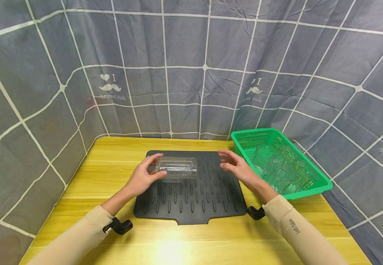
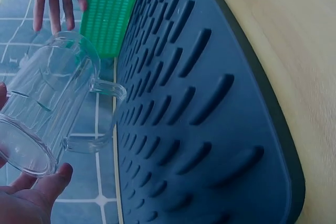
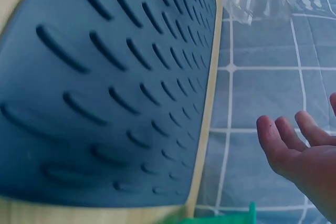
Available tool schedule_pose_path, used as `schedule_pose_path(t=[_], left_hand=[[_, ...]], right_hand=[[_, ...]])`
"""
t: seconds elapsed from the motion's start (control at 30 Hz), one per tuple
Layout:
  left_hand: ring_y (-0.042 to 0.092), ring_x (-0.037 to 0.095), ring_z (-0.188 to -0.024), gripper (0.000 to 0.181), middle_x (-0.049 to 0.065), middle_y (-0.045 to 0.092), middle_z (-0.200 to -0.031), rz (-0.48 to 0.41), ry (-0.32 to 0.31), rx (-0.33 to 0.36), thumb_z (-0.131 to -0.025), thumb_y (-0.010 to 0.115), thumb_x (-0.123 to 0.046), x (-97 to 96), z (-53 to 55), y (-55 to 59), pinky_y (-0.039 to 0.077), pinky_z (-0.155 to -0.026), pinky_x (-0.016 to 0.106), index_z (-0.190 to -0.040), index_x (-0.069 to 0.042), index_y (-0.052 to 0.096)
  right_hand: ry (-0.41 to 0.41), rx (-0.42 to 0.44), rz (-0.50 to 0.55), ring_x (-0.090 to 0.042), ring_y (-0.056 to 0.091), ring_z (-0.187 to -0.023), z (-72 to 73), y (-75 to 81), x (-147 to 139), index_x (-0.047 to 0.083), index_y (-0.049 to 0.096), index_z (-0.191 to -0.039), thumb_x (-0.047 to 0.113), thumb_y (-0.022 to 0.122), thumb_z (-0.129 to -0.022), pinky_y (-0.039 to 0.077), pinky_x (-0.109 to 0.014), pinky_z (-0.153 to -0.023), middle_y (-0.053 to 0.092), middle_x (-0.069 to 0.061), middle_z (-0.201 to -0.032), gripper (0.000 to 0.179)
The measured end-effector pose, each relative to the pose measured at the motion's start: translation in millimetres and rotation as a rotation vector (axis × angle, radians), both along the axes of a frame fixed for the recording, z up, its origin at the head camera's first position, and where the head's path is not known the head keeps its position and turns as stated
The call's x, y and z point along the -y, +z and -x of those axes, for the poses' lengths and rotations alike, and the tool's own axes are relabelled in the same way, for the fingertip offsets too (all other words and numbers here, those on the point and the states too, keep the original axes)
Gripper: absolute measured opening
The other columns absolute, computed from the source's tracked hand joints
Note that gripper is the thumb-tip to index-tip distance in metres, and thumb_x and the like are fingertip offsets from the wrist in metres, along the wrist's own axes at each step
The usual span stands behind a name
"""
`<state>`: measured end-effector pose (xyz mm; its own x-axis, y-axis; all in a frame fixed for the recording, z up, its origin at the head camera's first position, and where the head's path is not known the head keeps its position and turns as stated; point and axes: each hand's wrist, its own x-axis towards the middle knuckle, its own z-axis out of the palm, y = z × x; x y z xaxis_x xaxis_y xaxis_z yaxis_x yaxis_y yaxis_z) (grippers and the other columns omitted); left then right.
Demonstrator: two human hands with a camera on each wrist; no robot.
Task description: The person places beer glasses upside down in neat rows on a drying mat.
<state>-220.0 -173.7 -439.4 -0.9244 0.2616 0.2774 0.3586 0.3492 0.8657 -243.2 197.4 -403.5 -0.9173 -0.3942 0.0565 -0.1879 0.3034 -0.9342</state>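
Observation:
My left hand (image 1: 142, 177) grips a clear glass mug (image 1: 178, 167) by its base end, thumb on the near side and fingers on the far side. The mug lies sideways in the air over a black ridged mat (image 1: 191, 206), its mouth toward the right. In the left wrist view the mug's handle (image 2: 97, 142) points toward the mat. My right hand (image 1: 239, 169) hovers over the mat's right edge, apart from the mug, with fingers loosely bent and nothing between them.
A green plastic basket (image 1: 311, 191) with several glass mugs (image 1: 281, 173) in it stands at the right of the wooden table (image 1: 112, 162). Behind hangs a grey-blue curtain (image 1: 185, 84) with a white grid.

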Motion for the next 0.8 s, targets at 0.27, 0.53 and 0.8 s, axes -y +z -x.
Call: schedule_pose_path(t=[0.27,0.53,0.8], left_hand=[[0.047,0.036,-0.134,0.066,0.013,0.047,-0.148,0.044,0.041,-0.013,-0.092,0.075,-0.027,8.6,9.6,0.0,0.045,-0.105,0.06,-0.15,-0.016,0.046],[0.048,0.037,-0.132,0.067,0.015,0.047,-0.147,0.078,0.074,-0.022,-0.092,0.075,-0.031,15.7,19.9,4.6,0.045,-0.106,0.059,-0.151,-0.015,0.046],[0.05,0.037,-0.13,0.069,0.018,0.049,-0.141,0.106,0.086,-0.048,-0.091,0.077,-0.029,20.4,28.8,13.0,0.046,-0.105,0.058,-0.15,-0.012,0.047]], right_hand=[[-0.029,-0.073,-0.143,-0.036,0.035,-0.146,1.8,10.3,-15,0.025,0.042,-0.153,0.028,0.061,-0.102,0.037,-0.063,-0.11,0.038,-0.008,-0.159,0.055],[-0.042,-0.18,-0.256,-0.035,0.035,-0.144,5.6,22.8,-31,0.019,0.043,-0.151,0.025,0.062,-0.102,0.038,-0.06,-0.109,0.039,-0.009,-0.158,0.053],[-0.087,-0.363,-0.443,-0.037,0.033,-0.146,12.6,32.4,-47,0.011,0.046,-0.15,0.019,0.063,-0.1,0.037,-0.062,-0.109,0.039,-0.014,-0.157,0.053]])
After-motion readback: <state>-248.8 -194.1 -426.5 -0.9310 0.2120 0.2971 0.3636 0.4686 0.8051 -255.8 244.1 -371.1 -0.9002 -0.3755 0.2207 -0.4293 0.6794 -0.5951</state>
